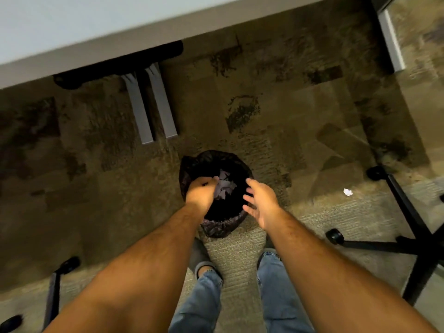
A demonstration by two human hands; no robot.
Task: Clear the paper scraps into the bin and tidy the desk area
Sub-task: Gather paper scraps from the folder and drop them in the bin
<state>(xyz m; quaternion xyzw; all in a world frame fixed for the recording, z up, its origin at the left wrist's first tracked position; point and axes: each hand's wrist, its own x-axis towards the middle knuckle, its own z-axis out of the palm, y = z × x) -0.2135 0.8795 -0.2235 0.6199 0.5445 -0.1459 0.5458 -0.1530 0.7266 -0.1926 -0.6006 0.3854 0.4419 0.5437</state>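
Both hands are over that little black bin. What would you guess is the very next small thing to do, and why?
Probably open the left hand so its paper scraps drop. It is curled closed over the bin, with pale paper at its fingertips. The right hand is already spread open with nothing in it. After that, the crumpled scrap on the carpet by the chair base likely comes next.

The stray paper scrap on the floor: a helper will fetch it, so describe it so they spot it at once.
Start at the bin lined with a black bag, on the carpet in front of the person's feet. Look to its right, toward the black chair base with castors. The paper scrap lies between them, a small crumpled white ball, the only white thing on the brownish carpet.
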